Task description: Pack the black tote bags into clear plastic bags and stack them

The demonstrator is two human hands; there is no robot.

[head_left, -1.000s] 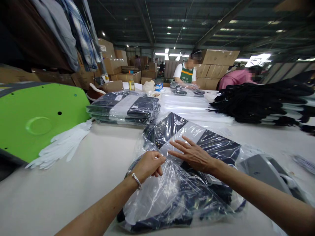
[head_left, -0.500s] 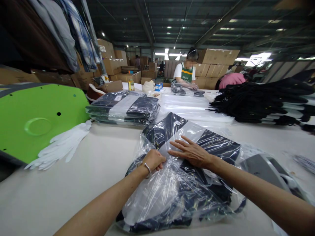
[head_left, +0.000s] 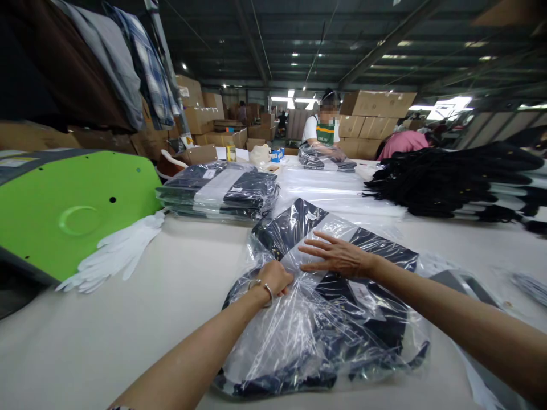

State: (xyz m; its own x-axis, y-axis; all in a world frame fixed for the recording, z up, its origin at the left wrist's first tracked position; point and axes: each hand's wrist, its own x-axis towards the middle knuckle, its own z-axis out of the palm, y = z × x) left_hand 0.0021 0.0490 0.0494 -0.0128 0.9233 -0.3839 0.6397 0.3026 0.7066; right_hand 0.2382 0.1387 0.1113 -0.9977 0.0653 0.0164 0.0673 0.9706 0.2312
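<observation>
In front of me on the table lies a dark folded garment with a light grey band, inside a clear plastic bag. My left hand, with a bracelet at the wrist, is closed on a gathered part of the bag, and creases fan out from that grip. My right hand lies over the bag's upper part with its fingers spread and straight. A white label shows through the plastic near the far corner. Another pale label or card sits below my right wrist.
Bagged garments are stacked behind on the left. Flat clear bags lie at the back, beside a pile of black garments. White gloves rest against a green machine. A co-worker stands across the table.
The view has shifted slightly. My left hand still grips the bag and my right hand stays spread over it. The pale label below my right wrist now shows more clearly.
</observation>
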